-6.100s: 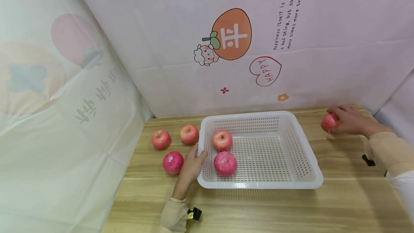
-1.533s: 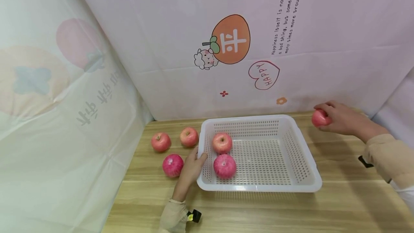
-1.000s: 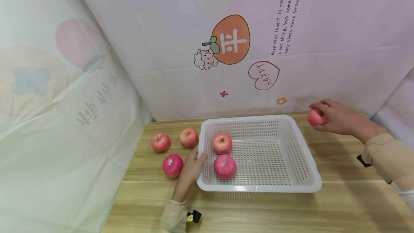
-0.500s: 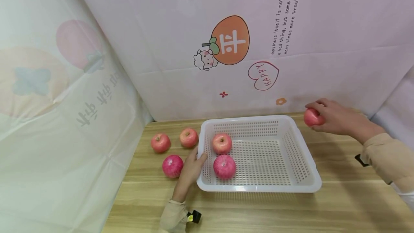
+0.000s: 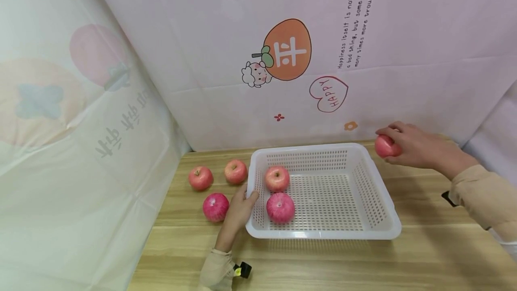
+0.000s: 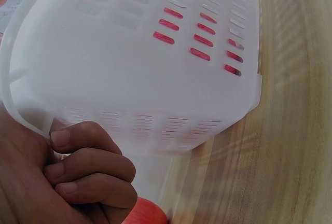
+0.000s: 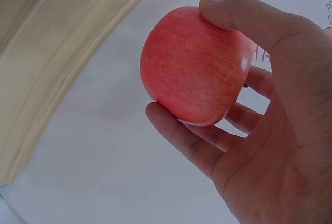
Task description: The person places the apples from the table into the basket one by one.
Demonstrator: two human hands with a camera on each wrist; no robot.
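My right hand (image 5: 416, 145) grips a red apple (image 5: 386, 146) just beyond the basket's far right corner. In the right wrist view, thumb and fingers wrap the same apple (image 7: 194, 66) from both sides. My left hand (image 5: 239, 208) holds the left rim of a white plastic basket (image 5: 323, 235); the left wrist view shows its curled fingers (image 6: 93, 164) at that rim. Inside the basket, along its left side, sit a pale red apple (image 5: 277, 178) and a deep pink apple (image 5: 280, 208).
Left of the basket on the wooden table (image 5: 323, 264) lie a red apple (image 5: 200, 178), another red apple (image 5: 236, 172) and a deep pink apple (image 5: 216, 207). A printed white cloth (image 5: 226, 116) rises behind the table, and another cloth (image 5: 101, 201) hangs at the left.
My right hand has lifted the apple and carried it left, closer to the basket's far right corner. The left hand stays on the rim, and the other apples keep their places.
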